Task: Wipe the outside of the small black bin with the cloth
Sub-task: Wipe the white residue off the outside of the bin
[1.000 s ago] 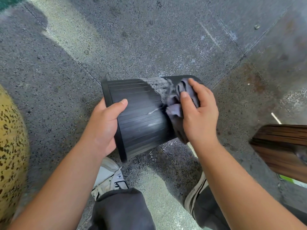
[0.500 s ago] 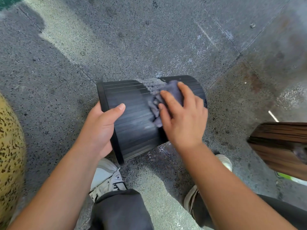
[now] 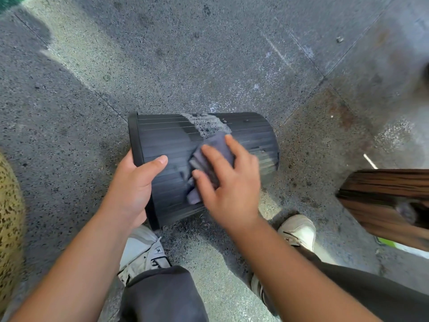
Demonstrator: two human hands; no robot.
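Observation:
The small black bin point(image 3: 167, 138) is held on its side above the floor, rim to the left, base to the right, its ribbed wall facing me. A pale foamy smear point(image 3: 206, 123) crosses its upper side. My left hand point(image 3: 134, 184) grips the rim, thumb lying on the outside wall. My right hand point(image 3: 232, 184) presses a crumpled grey cloth point(image 3: 209, 159) flat against the middle of the wall, fingers spread over it. The far side of the bin is hidden.
Speckled grey stone floor point(image 3: 162, 54) lies all around, with damp patches. My two white shoes point(image 3: 144, 254) point(image 3: 298, 228) stand below the bin. A dark wooden piece of furniture point(image 3: 385, 201) juts in at the right. A yellow spotted object point(image 3: 9, 224) fills the left edge.
My right hand has slid the cloth from near the bin's base leftward to the middle of the wall. The left hand has kept its hold on the rim.

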